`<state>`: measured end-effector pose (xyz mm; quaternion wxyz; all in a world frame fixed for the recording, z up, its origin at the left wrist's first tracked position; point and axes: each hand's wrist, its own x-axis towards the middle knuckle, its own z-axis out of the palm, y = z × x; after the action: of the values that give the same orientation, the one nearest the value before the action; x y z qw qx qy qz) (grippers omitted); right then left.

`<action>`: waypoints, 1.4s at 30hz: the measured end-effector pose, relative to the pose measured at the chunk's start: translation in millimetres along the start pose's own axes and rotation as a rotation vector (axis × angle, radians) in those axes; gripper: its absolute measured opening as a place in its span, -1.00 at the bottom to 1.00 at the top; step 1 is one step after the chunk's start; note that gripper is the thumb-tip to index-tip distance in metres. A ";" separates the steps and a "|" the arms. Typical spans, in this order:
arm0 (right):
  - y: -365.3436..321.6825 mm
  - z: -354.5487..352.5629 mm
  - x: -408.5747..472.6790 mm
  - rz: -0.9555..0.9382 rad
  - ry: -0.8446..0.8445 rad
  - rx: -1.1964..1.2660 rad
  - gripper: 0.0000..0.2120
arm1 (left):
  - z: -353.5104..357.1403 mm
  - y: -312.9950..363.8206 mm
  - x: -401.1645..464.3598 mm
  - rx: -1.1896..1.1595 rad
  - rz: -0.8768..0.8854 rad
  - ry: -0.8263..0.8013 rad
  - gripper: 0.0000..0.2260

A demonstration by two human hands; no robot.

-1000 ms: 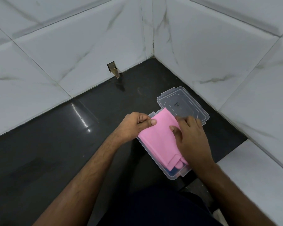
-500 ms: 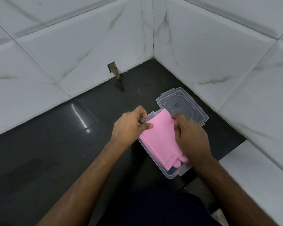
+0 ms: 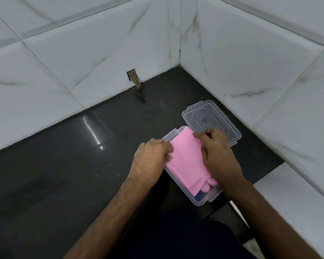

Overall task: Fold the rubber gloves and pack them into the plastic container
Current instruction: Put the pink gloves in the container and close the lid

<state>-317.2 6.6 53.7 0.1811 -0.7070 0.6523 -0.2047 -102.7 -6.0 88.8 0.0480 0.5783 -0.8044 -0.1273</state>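
Clear plastic container sits on black counter w/ a folded pink glove lying inside, filling most of the tub lengthwise. Glove's finger end pokes out at the near end, just below the right hand's heel; something dark blue shows under it at the near corner, can't tell what it is. Left hand on the tub's left side, fingers curled over the glove's left edge & gripping it at the rim. Right hand on the opposite side, thumb & fingertips pinching the glove's far right corner, palm over the right edge. Glove's far end rises a bit above the rim btwn the two sets of fingertips. Clear lid lies flat just beyond the right fingertips, touching or overlapping the tub's far end. White marble-look wall tiles behind, corner of counter.
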 end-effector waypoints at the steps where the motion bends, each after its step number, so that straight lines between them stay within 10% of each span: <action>1: -1.3 -1.1 1.0 -0.003 -0.043 -0.011 -0.58 | 0.6 0.2 -1.3 0.029 0.013 0.009 -0.86; 14: 0.8 5.2 14.2 -0.047 -0.321 -0.288 -0.41 | 1.4 -0.7 -20.8 -0.005 0.388 -0.189 -0.75; 27: 0.3 7.7 19.8 0.036 -0.381 -0.179 -0.41 | 12.2 -2.9 -26.1 -0.019 0.328 -0.235 -0.45; 42: 15.7 -1.3 -31.3 -0.027 0.065 0.299 -0.65 | 19.8 1.2 -38.3 0.122 0.161 -0.125 -0.41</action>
<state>-333.3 36.4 44.9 0.2605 -0.6737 0.6106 -0.3248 -95.8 33.4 72.7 -0.0276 0.5047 -0.8558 -0.1098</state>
